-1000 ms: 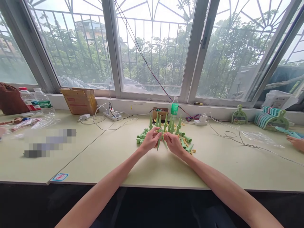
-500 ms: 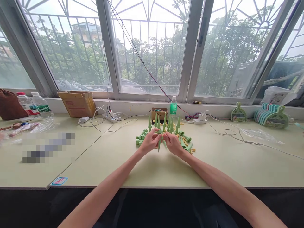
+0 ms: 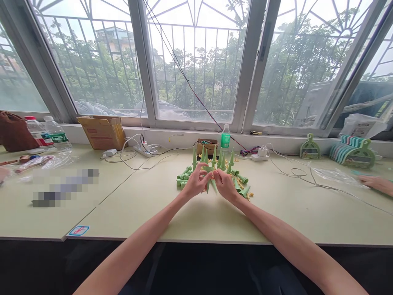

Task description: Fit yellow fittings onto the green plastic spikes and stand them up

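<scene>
My left hand (image 3: pixel 196 181) is closed on a green plastic spike (image 3: pixel 208 187), whose tip points down. Close against it, my right hand (image 3: pixel 224 183) is pinched at the upper part of that piece; what lies between its fingers is too small to make out. Several green spikes (image 3: pixel 194 159) stand point up in a row behind my hands. Green hollow tubes (image 3: pixel 184 175) lie to the left, and more green cone-shaped pieces (image 3: pixel 242 178) lie to the right among small yellow parts (image 3: pixel 251 195).
Behind the spikes are a small cardboard box (image 3: pixel 207 146) and a green-labelled bottle (image 3: pixel 225 137). A larger carton (image 3: pixel 102 133), power strip (image 3: pixel 146 150) and cables line the sill. Green dustpan-like items (image 3: pixel 353 152) stand right. Another person's hand (image 3: pixel 376 183) rests at the right edge.
Another person's hand has come in at the right edge. My left fingers have shifted and spread a little around the green spike; my right hand stays beside it. The view has moved slightly.
</scene>
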Motion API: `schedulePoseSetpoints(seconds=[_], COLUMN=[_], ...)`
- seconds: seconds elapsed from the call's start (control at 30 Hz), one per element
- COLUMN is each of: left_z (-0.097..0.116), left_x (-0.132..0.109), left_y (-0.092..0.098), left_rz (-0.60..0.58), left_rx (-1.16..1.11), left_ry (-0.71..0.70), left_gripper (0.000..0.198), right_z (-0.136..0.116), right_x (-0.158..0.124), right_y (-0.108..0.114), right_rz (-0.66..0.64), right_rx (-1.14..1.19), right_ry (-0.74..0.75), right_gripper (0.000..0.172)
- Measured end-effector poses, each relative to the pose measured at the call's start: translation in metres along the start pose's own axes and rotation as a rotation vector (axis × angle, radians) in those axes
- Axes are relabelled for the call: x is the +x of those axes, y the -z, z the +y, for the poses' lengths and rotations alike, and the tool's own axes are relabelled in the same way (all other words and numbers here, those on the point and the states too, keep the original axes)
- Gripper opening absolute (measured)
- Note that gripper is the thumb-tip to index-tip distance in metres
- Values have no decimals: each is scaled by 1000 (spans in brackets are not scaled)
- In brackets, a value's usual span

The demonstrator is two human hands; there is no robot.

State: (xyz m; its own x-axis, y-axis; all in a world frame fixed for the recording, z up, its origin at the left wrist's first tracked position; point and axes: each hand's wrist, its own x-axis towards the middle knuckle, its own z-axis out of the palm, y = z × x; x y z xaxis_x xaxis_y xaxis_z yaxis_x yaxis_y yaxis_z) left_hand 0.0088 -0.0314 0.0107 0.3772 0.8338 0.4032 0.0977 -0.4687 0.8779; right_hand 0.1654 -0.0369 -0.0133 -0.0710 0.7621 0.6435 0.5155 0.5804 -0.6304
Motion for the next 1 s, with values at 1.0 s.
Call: schedulePoseSetpoints(seconds=[1.0], left_z=[-9], left_x=[6], left_y=[14], left_rz=[-208], left_rx=[-274], left_ry=[440], left_gripper=[76], right_z=[2], right_x=[1], right_y=[4], right_rz=[-64], right_rx=[9], right_ry=[53], right_gripper=[37])
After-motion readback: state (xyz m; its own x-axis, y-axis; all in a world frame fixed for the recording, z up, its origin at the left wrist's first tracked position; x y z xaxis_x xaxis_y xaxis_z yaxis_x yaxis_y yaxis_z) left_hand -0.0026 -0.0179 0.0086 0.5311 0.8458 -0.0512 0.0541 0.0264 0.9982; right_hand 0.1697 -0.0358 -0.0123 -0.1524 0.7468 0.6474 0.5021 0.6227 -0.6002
